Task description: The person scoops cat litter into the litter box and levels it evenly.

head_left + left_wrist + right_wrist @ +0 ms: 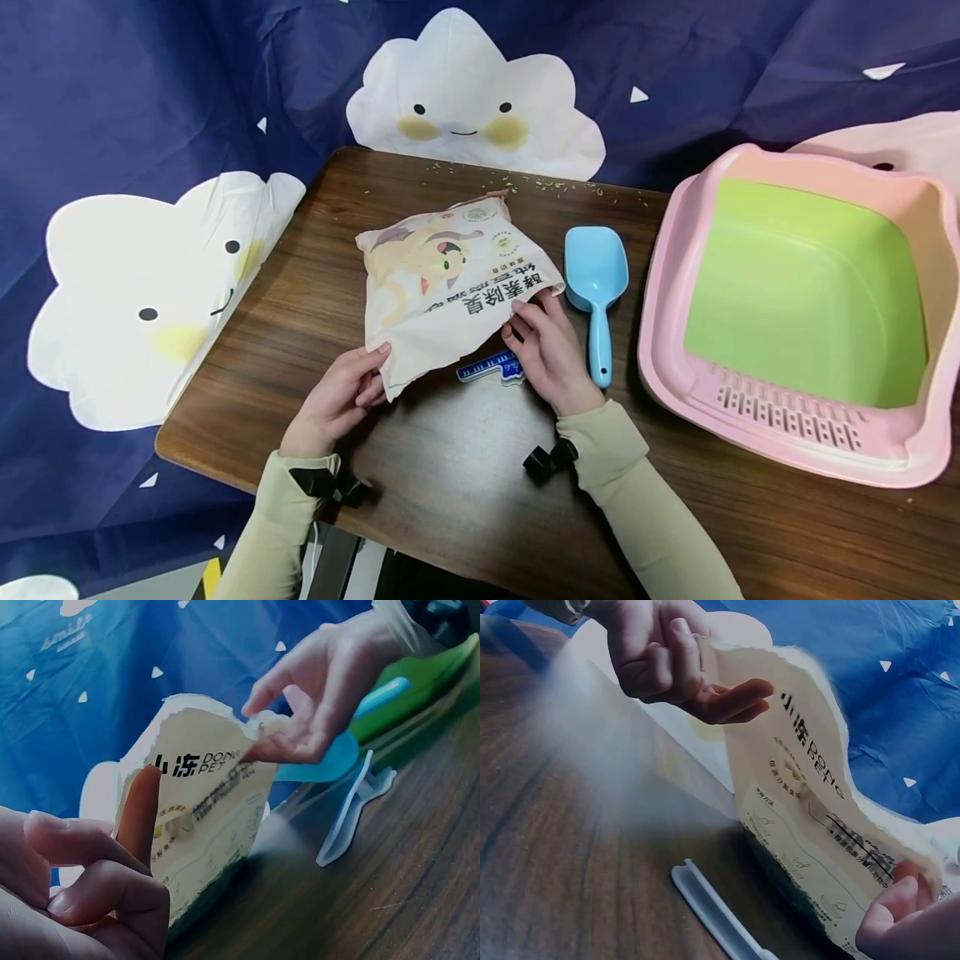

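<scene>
A white cat litter bag (442, 283) with a cartoon cat and dark lettering is raised at its near edge above the table. My left hand (337, 400) pinches the bag's near left corner between thumb and fingers. At the near right corner, my right hand (551, 350) pinches the bag's edge. Both wrist views show the printed underside of the bag (214, 787), facing the table side. Beneath the bag, partly covered, lies a blue and white clip (480, 367) with ruler-like markings. The bag's contents are hidden.
Just right of my right hand lies a light blue scoop (596, 267), handle towards me. A pink litter box (795, 454) with a green inside takes up the table's right side. Small pale crumbs (555, 185) are scattered along the far edge of the wooden table (255, 375).
</scene>
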{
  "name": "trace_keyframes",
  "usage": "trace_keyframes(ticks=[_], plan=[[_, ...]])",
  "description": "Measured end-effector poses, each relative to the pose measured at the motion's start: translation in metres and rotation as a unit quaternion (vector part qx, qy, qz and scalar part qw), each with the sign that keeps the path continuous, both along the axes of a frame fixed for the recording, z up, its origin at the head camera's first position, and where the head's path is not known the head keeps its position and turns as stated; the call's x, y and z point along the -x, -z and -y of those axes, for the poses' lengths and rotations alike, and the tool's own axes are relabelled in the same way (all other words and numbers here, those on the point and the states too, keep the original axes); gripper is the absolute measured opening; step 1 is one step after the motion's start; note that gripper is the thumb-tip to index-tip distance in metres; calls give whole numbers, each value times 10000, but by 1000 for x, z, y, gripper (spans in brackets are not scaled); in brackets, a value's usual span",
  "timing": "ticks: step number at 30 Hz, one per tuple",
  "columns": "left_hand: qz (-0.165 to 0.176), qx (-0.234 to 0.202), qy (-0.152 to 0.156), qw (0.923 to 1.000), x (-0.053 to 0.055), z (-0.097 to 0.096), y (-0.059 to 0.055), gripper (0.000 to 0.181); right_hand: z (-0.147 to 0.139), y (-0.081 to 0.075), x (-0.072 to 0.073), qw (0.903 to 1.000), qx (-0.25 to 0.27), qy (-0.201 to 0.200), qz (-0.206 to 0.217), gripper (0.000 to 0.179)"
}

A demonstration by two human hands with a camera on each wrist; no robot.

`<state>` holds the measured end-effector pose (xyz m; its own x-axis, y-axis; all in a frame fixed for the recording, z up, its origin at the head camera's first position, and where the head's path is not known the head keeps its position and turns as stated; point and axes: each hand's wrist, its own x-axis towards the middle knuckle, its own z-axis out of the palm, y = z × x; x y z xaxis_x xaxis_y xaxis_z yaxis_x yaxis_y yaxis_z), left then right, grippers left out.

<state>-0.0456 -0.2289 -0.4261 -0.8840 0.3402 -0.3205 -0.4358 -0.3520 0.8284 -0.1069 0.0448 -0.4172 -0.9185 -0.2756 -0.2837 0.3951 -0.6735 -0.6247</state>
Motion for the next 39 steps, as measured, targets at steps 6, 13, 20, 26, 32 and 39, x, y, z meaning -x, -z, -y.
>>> trace_keyframes(ticks=[6, 13, 20, 26, 32, 39], plan=[[91, 484, -11, 9988, -2, -1, -1, 31, 3, -3, 0, 9997, -83, 127, 207, 27], [-16, 2066, 72, 9784, -2, 3, -5, 30, 7, -6, -3, 9981, -596, -79, 100, 28], [-700, 4628, 407, 8827, -2, 7, -19, 49, 10, -7, -4, 9939, -1082, -202, -14, 18], [-1780, 6282, -283, 7569, -5, 6, -33, 47, 12, -7, -4, 9934, -1114, -203, -163, 14], [-3605, 5945, -1314, 7066, -7, -13, -37, 24, 13, -7, -4, 9926, -1172, -184, -245, 16], [-5125, 6043, -423, 6086, -7, -44, -25, 70, 15, -6, -3, 9923, -1214, -101, -237, 18]])
